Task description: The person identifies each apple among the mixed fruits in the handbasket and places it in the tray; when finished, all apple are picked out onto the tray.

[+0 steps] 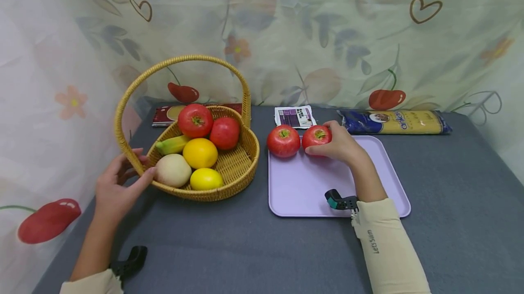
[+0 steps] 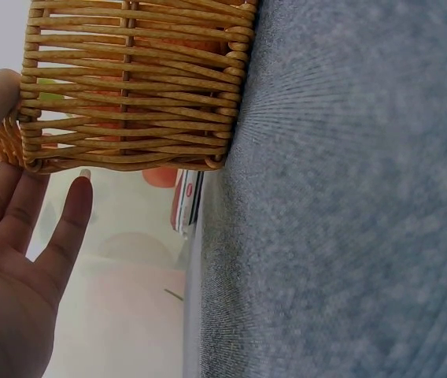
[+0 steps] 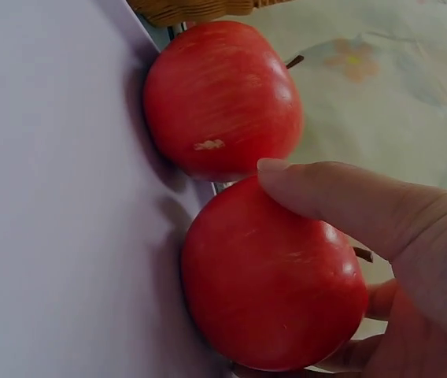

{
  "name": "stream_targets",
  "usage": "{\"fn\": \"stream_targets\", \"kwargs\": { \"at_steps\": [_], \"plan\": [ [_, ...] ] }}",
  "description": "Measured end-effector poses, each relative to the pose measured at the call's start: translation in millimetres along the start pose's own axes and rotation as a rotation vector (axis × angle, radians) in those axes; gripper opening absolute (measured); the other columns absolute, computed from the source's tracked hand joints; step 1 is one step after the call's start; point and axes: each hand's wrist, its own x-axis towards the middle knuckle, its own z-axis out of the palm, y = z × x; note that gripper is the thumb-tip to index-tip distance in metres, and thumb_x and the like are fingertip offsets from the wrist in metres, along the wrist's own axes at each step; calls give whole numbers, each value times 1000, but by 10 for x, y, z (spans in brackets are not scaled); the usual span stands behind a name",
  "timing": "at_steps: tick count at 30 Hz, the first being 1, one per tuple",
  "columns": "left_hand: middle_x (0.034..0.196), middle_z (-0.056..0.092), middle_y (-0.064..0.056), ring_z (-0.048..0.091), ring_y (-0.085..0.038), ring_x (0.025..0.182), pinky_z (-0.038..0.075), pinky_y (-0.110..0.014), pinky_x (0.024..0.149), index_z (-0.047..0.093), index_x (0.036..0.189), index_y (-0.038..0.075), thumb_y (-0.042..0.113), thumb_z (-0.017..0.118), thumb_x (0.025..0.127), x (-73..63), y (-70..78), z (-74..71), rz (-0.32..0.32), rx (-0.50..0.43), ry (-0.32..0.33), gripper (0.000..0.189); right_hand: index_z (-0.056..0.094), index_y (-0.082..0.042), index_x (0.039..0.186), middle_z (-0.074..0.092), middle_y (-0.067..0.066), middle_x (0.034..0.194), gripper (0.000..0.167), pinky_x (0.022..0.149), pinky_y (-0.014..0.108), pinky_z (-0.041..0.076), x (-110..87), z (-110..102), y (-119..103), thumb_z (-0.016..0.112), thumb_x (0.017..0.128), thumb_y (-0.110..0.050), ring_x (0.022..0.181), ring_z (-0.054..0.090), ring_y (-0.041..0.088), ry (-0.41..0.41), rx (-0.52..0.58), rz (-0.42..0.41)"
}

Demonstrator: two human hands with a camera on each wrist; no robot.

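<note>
My right hand [image 1: 341,146] grips a red apple [image 1: 316,137] at the back of the lilac tray [image 1: 311,198]; the thumb lies on its near side and the fingers pass behind it. A second red apple [image 3: 219,102] sits beside it, near the thumb tip. My left hand [image 1: 120,187] holds the wicker basket [image 1: 241,178] at its left rim by the foot of the handle, thumb in front and some fingers behind. Inside the basket are two red apples [image 1: 195,121], a yellow-orange fruit [image 1: 200,153], a lemon [image 1: 206,179], a pale round fruit [image 1: 173,170] and a yellow-green fruit [image 1: 172,145].
Behind the tray lie a small white and purple packet [image 1: 295,117] and a long blue and yellow pasta bag [image 1: 395,122]. A dark red package [image 1: 163,115] shows behind the basket. Patterned cloth [image 1: 286,34] hangs along the back and sides of the grey table [image 1: 229,248].
</note>
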Motion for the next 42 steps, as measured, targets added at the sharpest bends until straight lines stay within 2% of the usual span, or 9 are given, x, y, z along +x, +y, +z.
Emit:
{"fn": "stream_targets", "kwargs": {
  "at_steps": [7,11,14,18,23,28,35,39,42],
  "plan": [
    [112,67,-3,63,-7,102,49,-10,85,62,129,1,-3,82,80,-9,8,-3,-15,7,-4,53,31,4,147,46,26,135,92,102,58,44,-13,-31,19,83,80,-32,123,46,42,-28,-14,-26],
    [112,67,-5,63,-8,102,49,-11,85,62,128,1,-4,81,79,-2,23,-9,-6,-3,-6,53,29,1,152,39,28,144,94,105,61,40,-48,-91,-49,81,82,-33,131,40,44,10,-49,-36],
    [112,67,-6,63,-9,102,49,-11,86,62,128,1,-5,81,79,8,28,-11,2,-13,-8,53,36,0,150,38,27,148,84,107,62,37,-98,-136,-177,78,85,-31,134,38,43,85,-90,-93],
    [111,67,-6,64,-9,102,49,-11,85,62,128,1,-7,81,79,6,25,-9,7,-26,-11,53,50,0,142,51,24,140,64,105,57,41,-200,-89,-450,74,89,-27,128,49,40,132,-115,-206],
    [111,67,-8,64,-8,101,49,-11,85,62,128,1,-7,81,79,0,20,-3,16,-20,-11,53,64,-2,127,67,17,120,44,97,48,49,-277,170,-805,73,90,-24,112,63,33,62,-129,-399],
    [111,67,-8,64,-9,101,49,-11,85,62,128,2,-6,81,80,0,16,-8,10,-18,-12,53,65,-4,128,67,11,121,43,92,40,53,-188,531,-1139,74,91,-25,107,63,26,-6,-156,-559],
    [112,67,-6,63,-9,102,49,-11,86,62,129,2,-5,81,80,-3,3,-12,-9,-10,-12,53,57,-10,138,58,7,135,54,99,37,49,167,1086,-1568,73,92,-33,118,54,21,40,-169,-636],
    [113,66,-4,63,-9,103,49,-11,86,62,128,2,-5,80,80,1,8,-23,-10,-11,-15,53,50,-9,144,53,7,142,63,109,34,40,345,1353,-1702,73,92,-36,128,48,21,80,-222,-671],
    [112,67,-6,64,-9,102,49,-12,86,62,128,1,-8,81,78,7,-1,-11,17,-21,-21,54,44,-9,147,51,7,142,70,111,32,36,422,1481,-1761,74,91,-37,128,47,22,111,-249,-693]
  ]
}}
